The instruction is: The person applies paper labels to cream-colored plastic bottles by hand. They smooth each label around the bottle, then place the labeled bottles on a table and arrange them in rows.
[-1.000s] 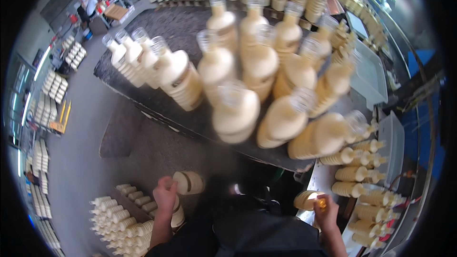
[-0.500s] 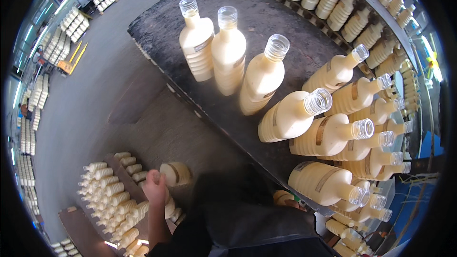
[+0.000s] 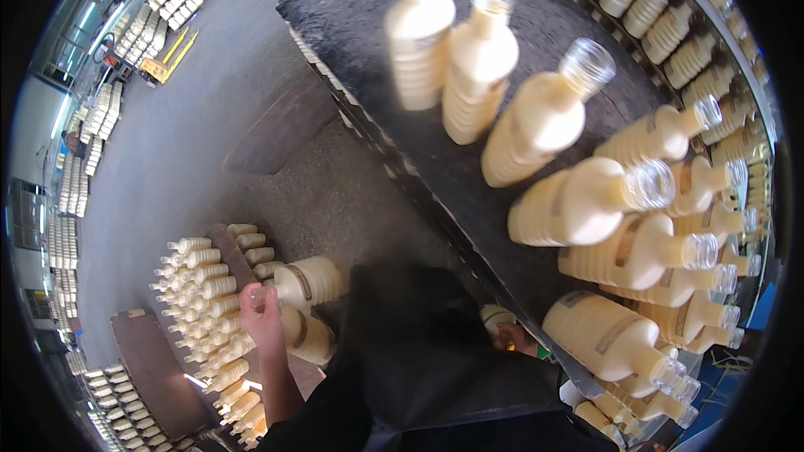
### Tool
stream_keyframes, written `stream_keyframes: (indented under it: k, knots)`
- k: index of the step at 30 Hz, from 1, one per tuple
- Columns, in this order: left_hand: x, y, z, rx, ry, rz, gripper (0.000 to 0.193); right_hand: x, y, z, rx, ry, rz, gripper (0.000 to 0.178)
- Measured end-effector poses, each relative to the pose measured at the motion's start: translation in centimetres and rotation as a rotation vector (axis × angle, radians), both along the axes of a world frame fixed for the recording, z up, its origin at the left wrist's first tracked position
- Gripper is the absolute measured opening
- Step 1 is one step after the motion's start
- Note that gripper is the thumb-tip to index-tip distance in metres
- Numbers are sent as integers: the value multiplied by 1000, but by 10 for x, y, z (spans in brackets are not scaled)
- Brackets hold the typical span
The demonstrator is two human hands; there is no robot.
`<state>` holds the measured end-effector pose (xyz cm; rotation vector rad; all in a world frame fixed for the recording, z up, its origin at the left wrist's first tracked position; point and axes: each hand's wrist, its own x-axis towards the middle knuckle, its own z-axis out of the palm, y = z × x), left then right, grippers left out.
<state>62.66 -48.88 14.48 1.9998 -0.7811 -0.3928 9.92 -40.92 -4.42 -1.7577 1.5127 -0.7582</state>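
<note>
Left hand (image 3: 264,318) is closing its grip round the neck of a cream bottle (image 3: 310,281), lower left of centre, neck pointing left. Right hand (image 3: 515,337), lower right of centre, is showing partly at a second bottle (image 3: 495,318); can't tell grip closure. More bottles (image 3: 536,130) are standing on dark bench (image 3: 352,4), upper right.
</note>
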Motion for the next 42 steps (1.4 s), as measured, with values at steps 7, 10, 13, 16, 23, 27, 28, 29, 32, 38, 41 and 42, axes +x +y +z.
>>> stream_keyframes:
  k: [7,10,13,16,23,27,28,29,32,38,41,42]
  knots:
    - [87,12,-45,78,-306,29,27,178,-162,95,8,160,126,34]
    - [129,13,-26,221,-318,129,24,276,-236,133,92,135,206,35]
    - [176,0,10,153,-475,44,21,365,-312,183,-128,-22,365,32]
    - [219,-27,54,108,-493,30,26,449,-392,244,-464,-237,363,28]
    - [277,-138,199,-60,-600,-156,28,560,-563,403,-668,-472,95,24]
    - [264,-244,274,-164,-568,-276,26,558,-663,478,-618,-438,-29,29]
    - [258,-273,292,-197,-498,-290,28,553,-689,494,-620,-413,-63,28]
    - [250,-309,307,-229,-428,-315,29,545,-714,508,-636,-335,-80,26]
    - [229,-415,354,-277,-387,-436,31,521,-777,528,-666,-162,-160,18]
    - [163,-627,360,-432,-365,-819,29,429,-900,515,-685,20,-400,21]
    - [112,-717,342,-504,-346,-913,31,370,-935,507,-619,77,-552,22]
    - [96,-745,336,-555,-307,-1035,32,350,-941,504,-642,152,-528,25]
